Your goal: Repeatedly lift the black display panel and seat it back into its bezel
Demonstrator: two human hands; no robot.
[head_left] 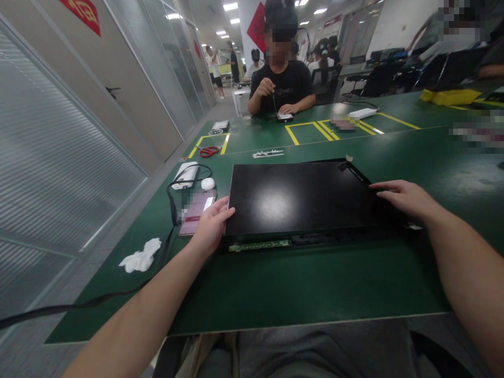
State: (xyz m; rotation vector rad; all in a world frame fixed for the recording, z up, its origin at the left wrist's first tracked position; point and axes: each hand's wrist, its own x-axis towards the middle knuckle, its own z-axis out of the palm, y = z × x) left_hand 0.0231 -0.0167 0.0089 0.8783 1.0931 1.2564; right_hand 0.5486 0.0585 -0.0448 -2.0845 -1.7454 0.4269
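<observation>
A flat black display panel (287, 197) lies in front of me, light glaring on its surface. A thin black frame (356, 172) shows along its right and back edges. A green circuit board strip (260, 245) shows below the panel's near edge. My left hand (212, 223) grips the panel's left edge, with the thumb on top and the fingers partly hidden. At the right side, my right hand (405, 197) has its fingertips closed on the black frame.
Left of the panel are a phone (197, 212), a white round case (208, 184), a white power bank (186, 175), a black strap (170, 202) and crumpled tissue (142, 255). Red scissors (209, 151) and white strips (268, 154) lie beyond. A person (281, 86) works across the green table.
</observation>
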